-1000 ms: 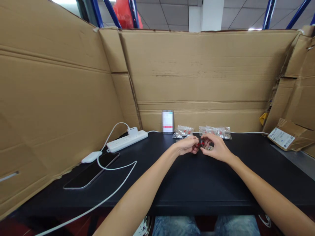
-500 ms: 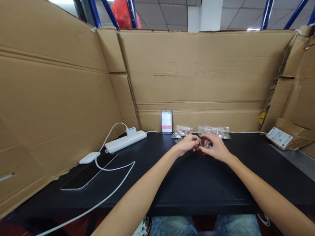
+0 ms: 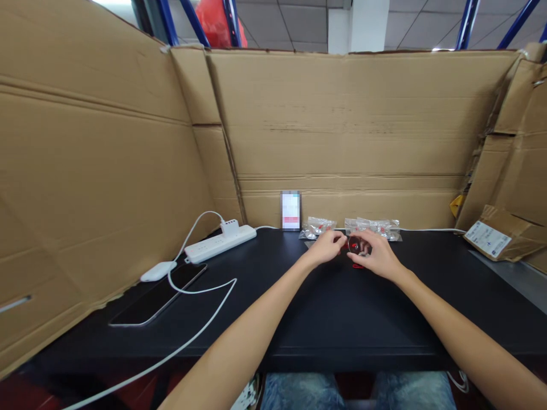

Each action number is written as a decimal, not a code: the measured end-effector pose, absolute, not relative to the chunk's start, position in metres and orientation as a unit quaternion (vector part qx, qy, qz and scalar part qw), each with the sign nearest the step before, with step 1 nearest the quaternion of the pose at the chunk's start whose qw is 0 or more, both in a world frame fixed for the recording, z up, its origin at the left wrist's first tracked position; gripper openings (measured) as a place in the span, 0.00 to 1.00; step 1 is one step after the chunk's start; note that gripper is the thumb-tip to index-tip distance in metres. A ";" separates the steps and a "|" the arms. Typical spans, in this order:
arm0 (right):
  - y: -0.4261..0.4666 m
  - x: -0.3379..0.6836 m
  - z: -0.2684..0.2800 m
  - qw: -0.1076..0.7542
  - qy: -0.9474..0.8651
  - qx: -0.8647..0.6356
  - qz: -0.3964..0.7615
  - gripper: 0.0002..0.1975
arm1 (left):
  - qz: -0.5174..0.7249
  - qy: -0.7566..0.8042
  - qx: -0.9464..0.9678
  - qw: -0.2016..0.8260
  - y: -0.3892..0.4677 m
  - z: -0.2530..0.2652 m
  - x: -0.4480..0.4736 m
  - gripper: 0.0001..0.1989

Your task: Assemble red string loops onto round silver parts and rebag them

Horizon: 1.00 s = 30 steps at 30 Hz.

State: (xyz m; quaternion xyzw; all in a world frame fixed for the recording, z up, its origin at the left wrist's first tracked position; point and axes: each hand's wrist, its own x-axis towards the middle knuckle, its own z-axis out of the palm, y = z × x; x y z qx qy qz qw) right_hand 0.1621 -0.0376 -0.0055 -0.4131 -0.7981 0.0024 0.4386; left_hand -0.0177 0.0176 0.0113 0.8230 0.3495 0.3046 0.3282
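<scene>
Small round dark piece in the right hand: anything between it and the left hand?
No obstacle shows between the small round dark piece and the bare left hand, only a red bit too small to identify.

One head camera supplies the view. It looks from the wearer's side, above the near edge of the black table [image 3: 350, 319], and faces forward and down. The optical axis meets the lower part of the far cardboard wall [image 3: 342, 114]. The wide field spans the left cardboard wall [image 3: 94, 159] to the right cardboard wall [image 3: 508, 102], and the ceiling [image 3: 303, 25] to the wearer's knees [image 3: 299, 390]. The left hand [image 3: 325, 249] and right hand [image 3: 376, 254] appear at middle range, nearer than the far wall.
</scene>
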 end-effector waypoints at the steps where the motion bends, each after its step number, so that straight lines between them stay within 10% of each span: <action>1: -0.038 0.163 -0.005 0.437 -0.797 -0.416 -0.007 0.20 | 0.316 0.339 0.829 0.314 0.017 0.012 -0.017 0.16; 21: -0.038 0.175 -0.007 0.242 -0.879 -0.404 0.068 0.03 | 0.241 0.430 0.849 0.192 0.037 -0.007 -0.037 0.02; 30: -0.029 0.176 -0.010 0.360 -0.814 -0.451 0.067 0.05 | 0.222 0.367 0.892 0.143 0.029 -0.008 -0.034 0.10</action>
